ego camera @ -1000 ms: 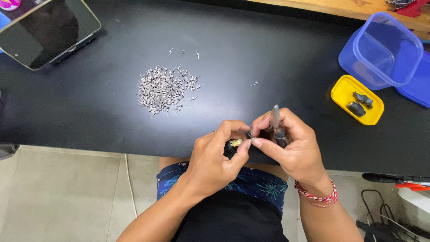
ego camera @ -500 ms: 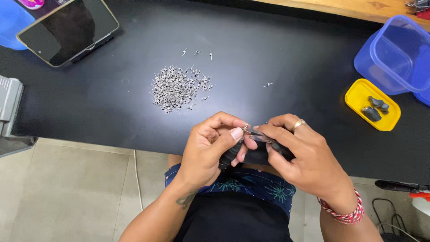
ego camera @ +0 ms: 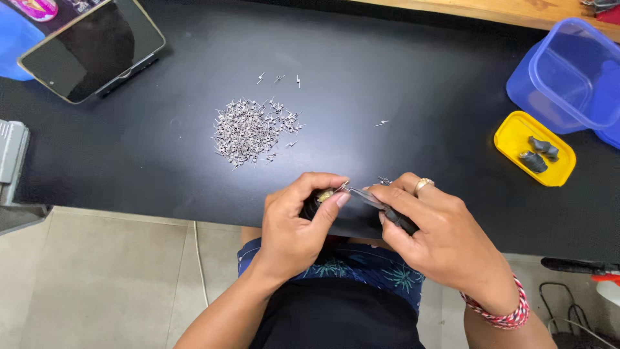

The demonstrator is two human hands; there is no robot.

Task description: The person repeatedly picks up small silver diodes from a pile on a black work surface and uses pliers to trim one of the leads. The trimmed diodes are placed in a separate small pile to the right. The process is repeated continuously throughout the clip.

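We hold our left hand (ego camera: 298, 223) closed around a small dark part (ego camera: 314, 201) with a yellowish bit showing at its top, pinched between thumb and fingers just over the near edge of the black table (ego camera: 420, 90). Our right hand (ego camera: 439, 236) is wrapped around the dark handles of a pair of pliers (ego camera: 381, 203), whose thin metal tip reaches left and meets the small part right at the left thumb (whether the tip actually grips anything is too small to tell). Both hands sit close together, almost touching, above our lap. A ring shows on one right finger, and a red-and-white bracelet (ego camera: 500, 310) circles the right wrist. Farther up the table, well apart from the hands, lies a pile of tiny metal pins (ego camera: 248, 129), with a few strays above it and one lone pin (ego camera: 382, 123) off to the right. At the right side stands a yellow tray (ego camera: 510, 139) holding two dark pieces (ego camera: 539, 155), just beside a blue plastic box (ego camera: 568, 77). In the far left corner a phone (ego camera: 90, 48) lies tilted, its screen dark.
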